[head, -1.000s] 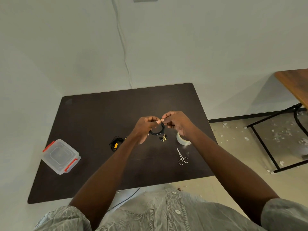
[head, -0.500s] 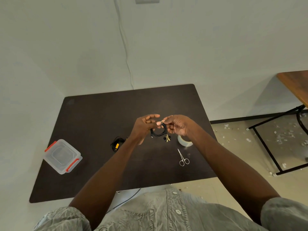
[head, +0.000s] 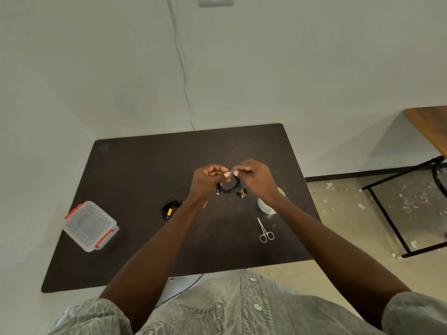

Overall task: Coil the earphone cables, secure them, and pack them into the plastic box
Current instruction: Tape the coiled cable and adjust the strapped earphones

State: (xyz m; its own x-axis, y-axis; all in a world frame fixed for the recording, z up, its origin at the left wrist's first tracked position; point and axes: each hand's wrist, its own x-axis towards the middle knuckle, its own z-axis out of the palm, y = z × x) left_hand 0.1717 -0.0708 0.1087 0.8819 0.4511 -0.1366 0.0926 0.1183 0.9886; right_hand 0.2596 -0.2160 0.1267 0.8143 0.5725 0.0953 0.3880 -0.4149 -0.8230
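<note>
I see both hands' fingers pinching the coiled black earphone cable — light, springy, probably best gripped across its loops.

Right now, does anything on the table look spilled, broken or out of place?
Nothing on the table stands out. The only mess is pale scraps scattered on the floor under the neighbouring wooden table.
</note>
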